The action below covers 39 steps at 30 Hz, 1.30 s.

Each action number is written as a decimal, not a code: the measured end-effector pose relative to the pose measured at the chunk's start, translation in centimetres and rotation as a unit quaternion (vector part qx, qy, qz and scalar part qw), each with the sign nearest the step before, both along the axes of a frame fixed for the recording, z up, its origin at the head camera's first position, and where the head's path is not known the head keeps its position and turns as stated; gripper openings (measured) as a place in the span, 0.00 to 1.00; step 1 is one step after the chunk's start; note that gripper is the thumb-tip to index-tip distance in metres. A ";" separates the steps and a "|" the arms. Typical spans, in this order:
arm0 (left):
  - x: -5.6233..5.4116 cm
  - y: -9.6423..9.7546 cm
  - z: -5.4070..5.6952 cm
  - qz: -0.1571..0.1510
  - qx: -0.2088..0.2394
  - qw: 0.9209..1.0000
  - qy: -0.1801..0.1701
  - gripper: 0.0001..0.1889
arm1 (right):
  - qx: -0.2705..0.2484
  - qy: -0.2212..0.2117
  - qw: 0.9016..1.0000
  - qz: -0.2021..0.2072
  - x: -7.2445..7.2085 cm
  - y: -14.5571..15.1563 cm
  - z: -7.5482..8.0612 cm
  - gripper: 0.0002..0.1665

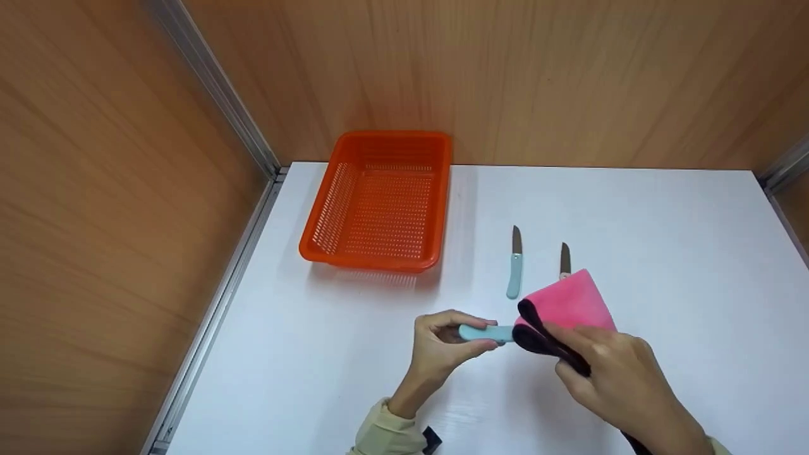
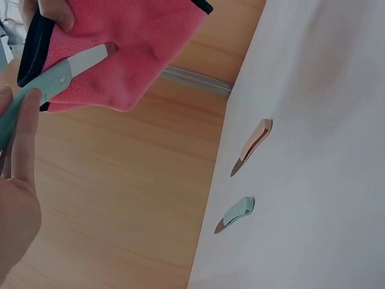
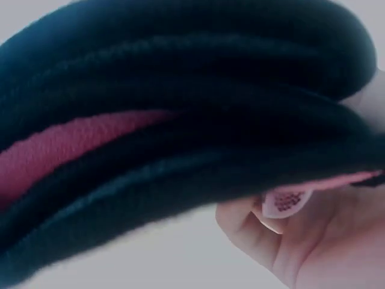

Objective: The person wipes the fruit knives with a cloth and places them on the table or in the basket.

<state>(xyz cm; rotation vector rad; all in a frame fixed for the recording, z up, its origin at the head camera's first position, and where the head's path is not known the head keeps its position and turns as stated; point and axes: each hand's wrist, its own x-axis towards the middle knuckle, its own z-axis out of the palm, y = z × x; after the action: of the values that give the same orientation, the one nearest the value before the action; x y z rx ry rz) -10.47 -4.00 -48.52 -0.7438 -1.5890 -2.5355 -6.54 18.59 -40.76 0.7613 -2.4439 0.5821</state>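
Note:
My left hand (image 1: 440, 351) grips the light blue handle of a small knife (image 1: 483, 333), thumb on one side and fingers on the other. In the left wrist view, that knife's blade (image 2: 89, 59) lies against a folded pink cloth (image 2: 129, 45) with a dark border. My right hand (image 1: 616, 370) pinches this cloth around the blade side, above the table. The cloth's dark border (image 3: 198, 78) fills most of the right wrist view, blurred and close. In the head view the cloth hides the blade of the held knife.
Another light blue knife (image 1: 515, 265) lies on the white table (image 1: 303, 379), blade away from me. Right of it is a knife with a pinkish handle (image 2: 255, 139), partly covered by the cloth in the head view. An orange basket (image 1: 437, 243) stands at the back left, near wooden walls.

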 end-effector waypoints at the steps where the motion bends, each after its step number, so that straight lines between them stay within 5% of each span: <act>1: 0.0 0.0 0.0 -0.001 0.002 1.000 -0.002 0.14 | 0.004 0.000 1.000 -0.004 0.0 0.0 0.0 0.25; 15: 0.0 -0.4 0.0 0.004 0.004 1.000 0.017 0.13 | 0.039 -0.017 0.997 -0.069 0.2 0.5 0.1 0.21; 25: -0.1 -0.9 -0.4 0.021 -0.001 1.000 -0.001 0.13 | 0.049 -0.040 0.992 -0.111 -0.2 1.1 -0.5 0.21; 39: -0.4 -1.4 -0.6 0.025 -0.012 1.000 0.002 0.16 | -0.007 -0.071 0.986 -0.153 -0.5 3.1 -0.4 0.14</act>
<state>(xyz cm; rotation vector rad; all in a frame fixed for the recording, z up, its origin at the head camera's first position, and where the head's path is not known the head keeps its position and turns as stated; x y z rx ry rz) -10.85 -5.44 -49.12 -0.7017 -1.6197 -2.4840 -7.08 21.67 -41.12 0.3370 -2.6142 0.5478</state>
